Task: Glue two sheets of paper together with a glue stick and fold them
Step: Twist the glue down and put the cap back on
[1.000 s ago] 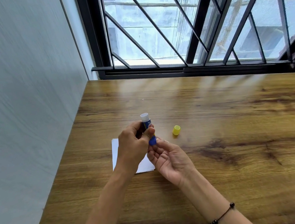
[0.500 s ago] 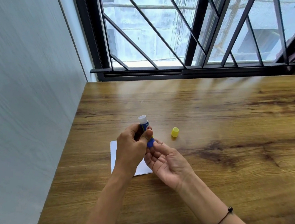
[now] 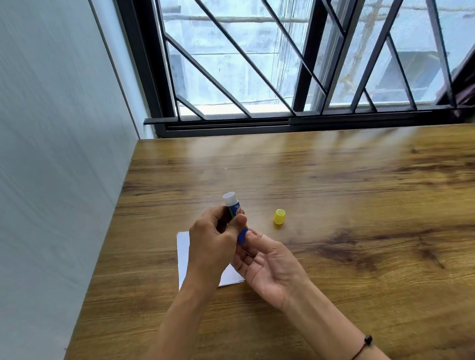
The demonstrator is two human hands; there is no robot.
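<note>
My left hand [image 3: 212, 246] is closed around the body of a blue glue stick [image 3: 234, 209], which points up and away with its white open top uncovered. The fingertips of my right hand [image 3: 264, 265] pinch the blue knob at the stick's lower end, palm turned up. Both hands hover over white paper [image 3: 184, 255] lying flat on the wooden table [image 3: 349, 227]; my left hand and forearm hide most of it. I cannot tell how many sheets lie there. The yellow cap [image 3: 279, 216] stands on the table just right of the hands.
A pale wall runs along the table's left edge. A black-framed window with metal bars [image 3: 292, 60] stands behind the table's far edge. My right wrist wears a dark beaded bracelet [image 3: 360, 351].
The hands stay in nearly the same pose on the glue stick. The view has shifted slightly; the stick's base sits a little deeper between my right fingertips.
</note>
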